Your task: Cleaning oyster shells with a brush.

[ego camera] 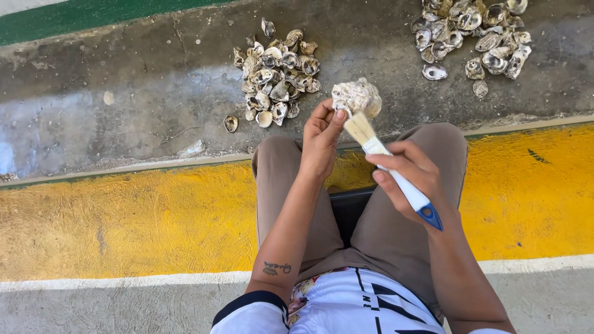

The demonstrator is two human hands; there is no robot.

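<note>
A broad yellow painted band [124,216] crosses the floor under the seated person's knees, with grey wet concrete [124,105] beyond it. On that concrete, beyond the band, lie two heaps of oyster shells, one [275,74] left of the held shell and one [473,34] to its right. The left hand [322,145] grips a rough oyster shell [357,97] in closed fingers above the band's far edge. The right hand [411,176] clasps a white-and-blue paintbrush [396,176], bristles touching the shell.

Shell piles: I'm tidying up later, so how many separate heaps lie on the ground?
2: one shell pile ahead of the left hand, another shell heap at top right, cut off by the frame.
</note>
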